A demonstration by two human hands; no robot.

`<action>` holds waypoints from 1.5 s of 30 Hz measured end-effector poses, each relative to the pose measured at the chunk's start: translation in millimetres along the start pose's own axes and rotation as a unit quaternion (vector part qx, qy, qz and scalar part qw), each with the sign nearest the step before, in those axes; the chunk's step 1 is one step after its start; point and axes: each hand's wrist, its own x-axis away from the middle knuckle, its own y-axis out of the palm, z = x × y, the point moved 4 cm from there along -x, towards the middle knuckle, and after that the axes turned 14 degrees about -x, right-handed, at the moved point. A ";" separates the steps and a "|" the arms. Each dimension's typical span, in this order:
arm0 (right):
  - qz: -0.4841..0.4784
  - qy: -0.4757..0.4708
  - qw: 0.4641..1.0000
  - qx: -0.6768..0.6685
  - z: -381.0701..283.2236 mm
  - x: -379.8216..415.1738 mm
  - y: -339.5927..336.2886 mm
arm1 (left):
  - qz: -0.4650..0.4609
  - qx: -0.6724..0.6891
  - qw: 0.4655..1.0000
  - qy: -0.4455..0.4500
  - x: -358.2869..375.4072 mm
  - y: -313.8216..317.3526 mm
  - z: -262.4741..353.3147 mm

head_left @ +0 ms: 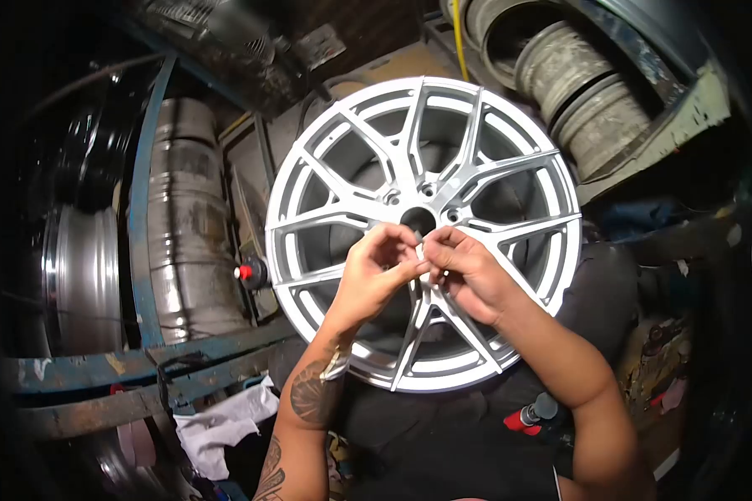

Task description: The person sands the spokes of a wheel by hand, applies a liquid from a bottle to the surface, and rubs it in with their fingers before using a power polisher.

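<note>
- Wheel (403, 163), one: silver, with forked spokes and a round centre opening; lying face up before the seated person, under both hands, near a dark-trousered knee (606, 292).
- Small pale piece (420, 249), one: at the fingertips, over the wheel just below the centre opening from the person's side; too small to identify.
- Left hand (383, 269), bare: fingers curled, thumb and forefinger bent toward each other with a gap between; beside the small pale piece, though I cannot tell whether it is clamped on it.
- Right hand (468, 269), bare: thumb and forefinger drawn together at the same piece, the other fingers folded loosely; whether the pinch is fully closed I cannot tell.
- Blue metal rack (144, 250), paint worn: on the person's left.
- Metal barrels (188, 225), stacked: behind the rack's upright.
- Shiny rim (96, 275): on its side, farther left.
- Scuffed rims (597, 117), a row: upper right.
- Yellow hose (459, 42): beyond the wheel.
- White cloth (226, 422), crumpled: lower left.
- Red-and-grey tool (536, 412): near the right forearm.
</note>
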 end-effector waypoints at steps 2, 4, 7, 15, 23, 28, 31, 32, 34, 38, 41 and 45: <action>-0.010 0.014 1.000 -0.015 5.9 2.5 -2.4 | 0.016 0.020 1.000 0.005 2.9 0.9 -0.5; -0.022 0.020 1.000 -0.007 7.0 2.8 -1.7 | 0.032 0.020 0.999 0.014 0.1 0.1 -8.8; -0.022 0.014 1.000 -0.017 7.4 5.9 3.2 | 0.012 0.073 0.997 -0.005 1.5 -1.1 -7.3; 0.012 -0.027 0.994 0.103 9.5 11.9 9.0 | -0.012 0.000 1.000 -0.004 6.7 -14.6 4.2; -0.016 -0.181 0.953 0.242 17.1 6.3 5.8 | 0.011 -0.110 0.993 0.026 8.2 -20.1 6.2; -0.017 -0.256 0.891 0.374 9.5 6.9 9.0 | 0.009 -0.023 1.000 0.004 6.0 -17.1 -5.5; -0.004 -0.274 0.872 0.406 4.4 13.3 18.1 | 0.059 -0.054 0.996 0.032 9.4 -10.5 2.0; -0.015 -0.274 0.876 0.396 4.5 11.9 18.6 | 0.072 -0.057 0.994 0.052 10.5 -8.8 4.9; -0.049 -0.238 0.905 0.349 5.6 9.7 20.9 | 0.079 -0.032 0.993 0.082 10.5 -6.4 4.1; -0.158 0.002 0.976 0.151 8.5 3.0 14.2 | 0.003 0.001 0.987 0.163 7.2 -20.1 -0.1; -0.178 0.099 0.979 0.029 16.0 19.5 28.4 | -0.066 -0.001 0.990 0.127 12.8 -24.6 -2.8; -0.167 0.148 0.975 0.009 38.0 11.8 8.6 | -0.109 -0.128 0.973 0.158 18.8 -27.7 21.2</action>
